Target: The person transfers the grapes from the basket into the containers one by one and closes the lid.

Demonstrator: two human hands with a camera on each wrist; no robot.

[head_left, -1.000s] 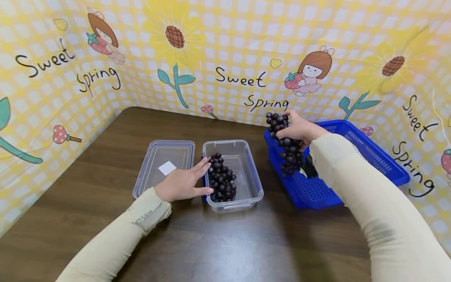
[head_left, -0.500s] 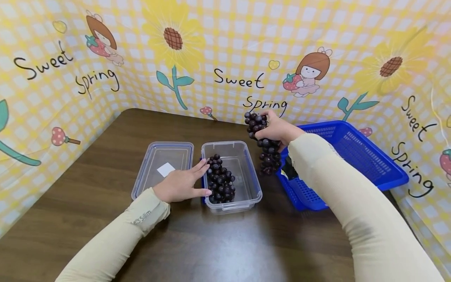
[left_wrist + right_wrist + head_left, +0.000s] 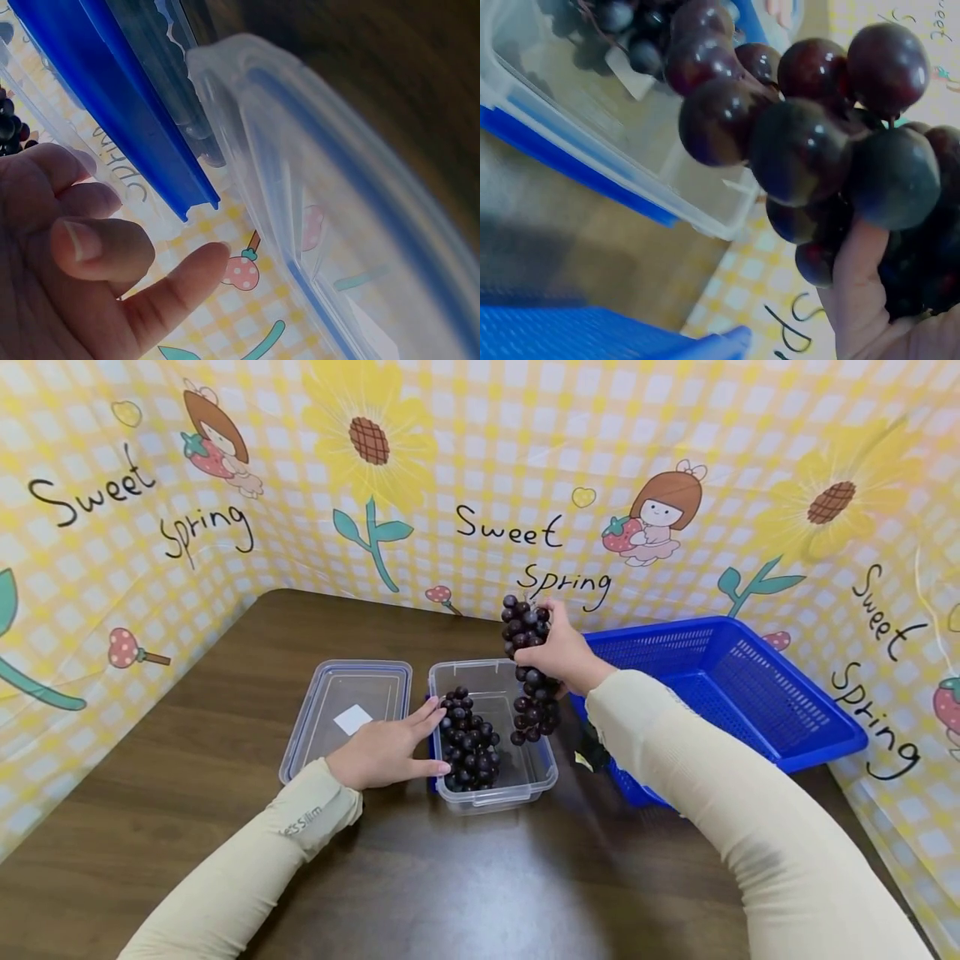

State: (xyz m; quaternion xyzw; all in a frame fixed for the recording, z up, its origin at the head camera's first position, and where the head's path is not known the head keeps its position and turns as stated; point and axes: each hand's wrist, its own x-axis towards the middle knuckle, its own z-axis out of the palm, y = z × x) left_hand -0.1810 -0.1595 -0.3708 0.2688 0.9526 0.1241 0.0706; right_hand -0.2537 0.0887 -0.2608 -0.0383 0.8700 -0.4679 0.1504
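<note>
My right hand grips a bunch of dark purple grapes by its upper part, over the right side of a clear plastic container. In the right wrist view the thumb presses into the held grapes, whose lower end hangs toward the container. A second bunch of grapes lies along the container's left side. With fingers spread, my left hand touches the container's left rim. The left wrist view has the hand beside the container's blue side latch.
A clear lid with a blue seal and a white label lies left of the container. At right, a blue plastic basket is partly hidden by the right arm. A dark thing with a yellowish tip shows beside it. A patterned cloth encloses the table.
My right hand has carried the held grapes leftward from above the blue basket to over the container. The left hand stays at the container's left rim.
</note>
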